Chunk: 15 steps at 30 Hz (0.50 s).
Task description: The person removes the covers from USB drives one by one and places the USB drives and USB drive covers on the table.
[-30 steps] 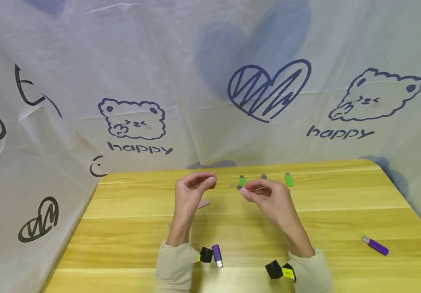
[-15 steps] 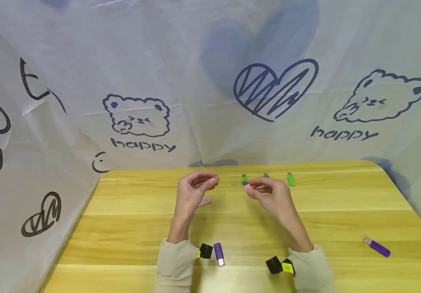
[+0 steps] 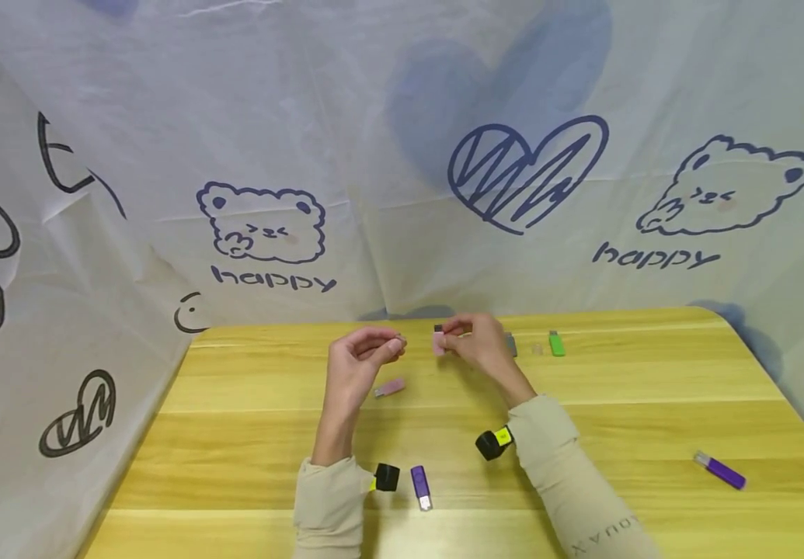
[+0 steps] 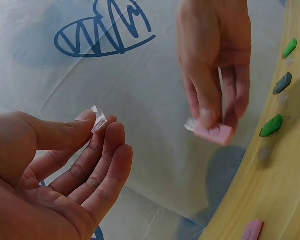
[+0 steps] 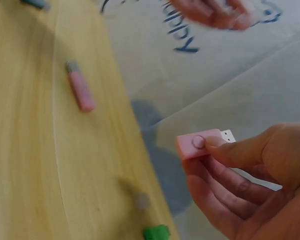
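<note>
My left hand (image 3: 358, 363) pinches a small clear plastic cap (image 4: 99, 119) between thumb and fingertips, above the table. The other fingers lie loosely bent below it in the left wrist view. My right hand (image 3: 484, 341) grips a pink USB flash drive (image 5: 196, 144), thumb on its face. The drive's metal plug is bare and points away from me in the head view. A gap separates the drive from the cap. A second pink flash drive (image 3: 391, 387) lies on the table between the forearms.
Along the far edge lie a green flash drive (image 3: 557, 343), a grey one (image 3: 510, 344), another green one (image 4: 272, 125), and clear caps (image 3: 537, 349). Purple flash drives lie near the left wrist (image 3: 420, 487) and at the right (image 3: 722, 470). A printed cloth (image 3: 388, 256) hangs behind the table (image 3: 618, 404).
My right hand has moved left and farther out, bringing the pink flash drive nearer the left hand, its plug now turned away from me. The left hand has shifted slightly left, still pinching the cap.
</note>
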Tool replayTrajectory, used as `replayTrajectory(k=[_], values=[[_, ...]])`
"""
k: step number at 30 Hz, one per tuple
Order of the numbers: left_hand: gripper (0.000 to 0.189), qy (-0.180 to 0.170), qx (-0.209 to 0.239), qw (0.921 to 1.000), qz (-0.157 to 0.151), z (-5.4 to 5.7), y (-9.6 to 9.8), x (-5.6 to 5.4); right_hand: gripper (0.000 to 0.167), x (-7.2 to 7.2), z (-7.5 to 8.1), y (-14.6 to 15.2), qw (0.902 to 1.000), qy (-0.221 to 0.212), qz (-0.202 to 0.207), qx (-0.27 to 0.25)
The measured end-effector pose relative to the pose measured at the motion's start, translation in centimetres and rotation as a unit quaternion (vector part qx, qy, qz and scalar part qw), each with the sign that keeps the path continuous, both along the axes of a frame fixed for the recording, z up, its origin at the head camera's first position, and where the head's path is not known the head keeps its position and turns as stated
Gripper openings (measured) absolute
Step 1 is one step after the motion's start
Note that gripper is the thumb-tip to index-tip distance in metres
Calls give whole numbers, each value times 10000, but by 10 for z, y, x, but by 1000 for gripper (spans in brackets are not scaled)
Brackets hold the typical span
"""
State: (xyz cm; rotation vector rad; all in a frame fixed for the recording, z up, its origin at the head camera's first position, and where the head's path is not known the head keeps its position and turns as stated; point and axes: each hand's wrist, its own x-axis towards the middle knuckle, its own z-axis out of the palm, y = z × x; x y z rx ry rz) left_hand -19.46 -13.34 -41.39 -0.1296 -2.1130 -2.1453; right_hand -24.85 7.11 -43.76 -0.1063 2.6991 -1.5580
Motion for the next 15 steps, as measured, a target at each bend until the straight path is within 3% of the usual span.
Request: replayTrajectory(k=[3, 7, 15], values=[[11, -47, -28, 10000, 42, 0, -2, -1, 14, -15, -5, -7, 9998, -142, -60, 93], [10, -53, -27, 10000, 42, 0, -4, -1, 15, -30, -12, -15, 9979, -159, -114, 618], [10, -61, -102, 9999, 32, -1, -6, -3, 12, -45, -18, -32, 9883, -323, -69, 1489]])
